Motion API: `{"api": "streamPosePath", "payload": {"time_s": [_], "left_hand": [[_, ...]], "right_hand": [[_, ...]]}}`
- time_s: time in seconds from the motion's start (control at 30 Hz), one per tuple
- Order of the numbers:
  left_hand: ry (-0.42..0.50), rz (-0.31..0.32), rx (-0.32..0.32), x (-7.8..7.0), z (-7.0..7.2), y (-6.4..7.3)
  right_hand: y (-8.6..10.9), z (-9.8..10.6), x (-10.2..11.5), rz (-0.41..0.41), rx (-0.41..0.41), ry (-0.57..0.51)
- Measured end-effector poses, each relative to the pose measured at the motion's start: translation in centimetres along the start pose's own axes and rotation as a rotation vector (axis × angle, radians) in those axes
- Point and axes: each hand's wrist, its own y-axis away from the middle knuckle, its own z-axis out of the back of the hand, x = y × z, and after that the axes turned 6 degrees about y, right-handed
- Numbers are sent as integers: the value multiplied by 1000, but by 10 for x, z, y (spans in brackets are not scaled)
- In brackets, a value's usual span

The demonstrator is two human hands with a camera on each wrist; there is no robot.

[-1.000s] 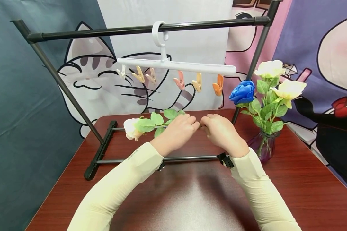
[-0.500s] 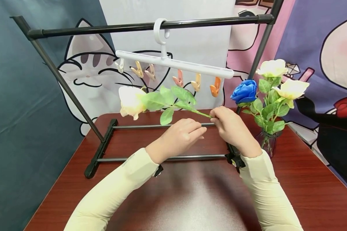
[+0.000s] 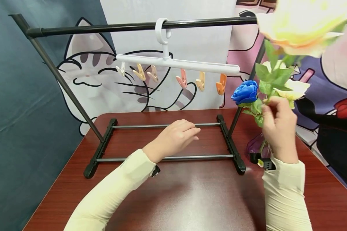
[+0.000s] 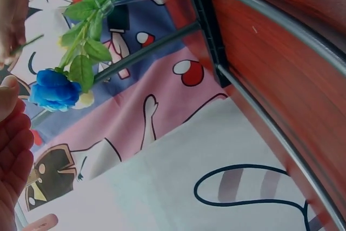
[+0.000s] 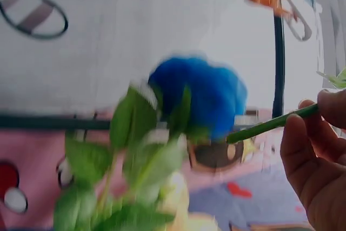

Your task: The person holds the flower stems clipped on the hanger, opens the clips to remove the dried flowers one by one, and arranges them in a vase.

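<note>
My right hand (image 3: 281,131) pinches the green stem (image 5: 265,127) of a pale yellow-white rose (image 3: 306,24) between thumb and fingers. That rose is upright, its bloom large at the top right of the head view. The cut stem end points towards the blue rose (image 5: 197,96) in the right wrist view. Behind this hand stands a purple glass vase (image 3: 253,146) with the blue rose and pale roses in it, partly hidden. My left hand (image 3: 174,139) holds nothing, its fingers relaxed over the rack's base bars; its palm (image 4: 13,160) shows in the left wrist view.
A black rack (image 3: 118,29) stands on the red-brown table (image 3: 191,192). From its top bar hangs a white hanger (image 3: 176,64) with several coloured clips, such as an orange clip (image 3: 221,84). Printed cartoon cloth (image 3: 98,86) covers the back.
The pale rose, first lying across both hands, has gone to the right hand alone. That hand has swung right to the vase and turned the bloom upward. The left hand has let go.
</note>
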Motion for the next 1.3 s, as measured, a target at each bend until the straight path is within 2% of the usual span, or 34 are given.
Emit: {"api": "streamPosePath", "payload": {"time_s": [0.1, 0.23, 0.43, 0.63, 0.8, 1.0, 1.17, 1.3], "left_hand": [[3, 12, -4, -1, 0, 3], [-4, 23, -11, -3, 0, 4], [-2, 27, -5, -5, -1, 5], [3, 25, -9, -7, -3, 5], [-1, 18, -18, -7, -5, 4], [4, 16, -18, -7, -6, 4], [11, 19, -11, -8, -6, 4], [9, 24, -4, -9, -5, 5]], "right_hand": [[1, 11, -15, -80, -43, 56], [7, 25, -33, -173, -40, 148], [21, 39, -61, -178, -38, 220], [30, 39, -79, -251, 30, 296], [38, 40, -92, -288, 105, 358], [44, 44, -101, -414, 230, 417], [43, 46, -103, -381, 329, 432], [37, 47, -102, -346, 461, 474]]}}
